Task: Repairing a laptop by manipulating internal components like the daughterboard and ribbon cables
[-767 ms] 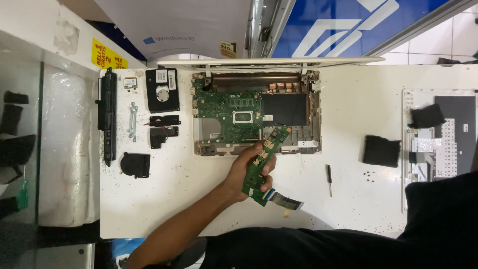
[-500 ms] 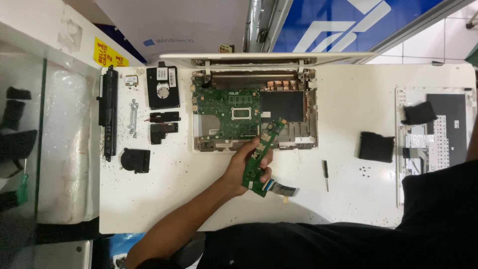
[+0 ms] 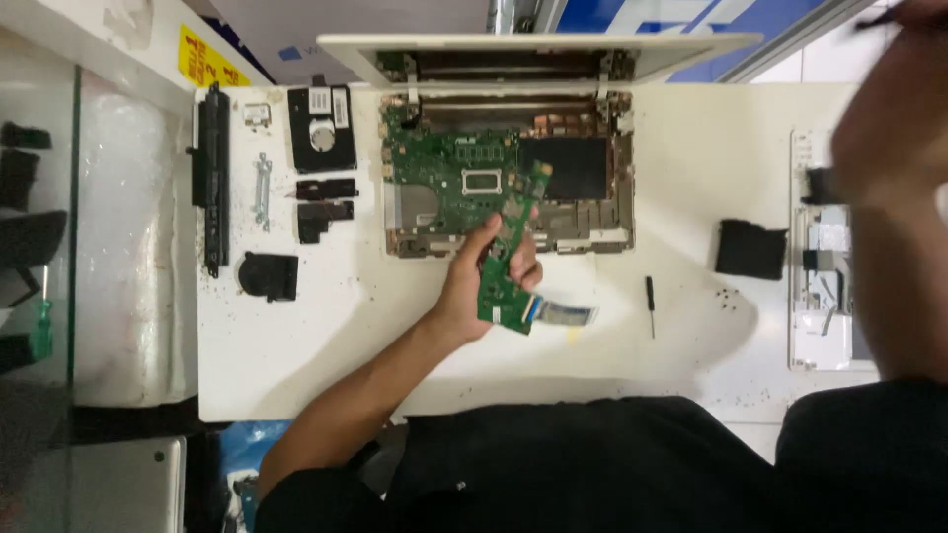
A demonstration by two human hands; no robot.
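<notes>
Left hand [image 3: 481,279] around green board [image 3: 511,249] (right blurred)

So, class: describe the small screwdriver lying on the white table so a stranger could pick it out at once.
Start at the opened laptop base with its green motherboard at the top middle of the white table. Move down and right past its lower right corner, to the bare table right of the flat ribbon cable. There lies a thin black-handled screwdriver, pointing straight up and down, the only slim stick-shaped tool there.
</notes>
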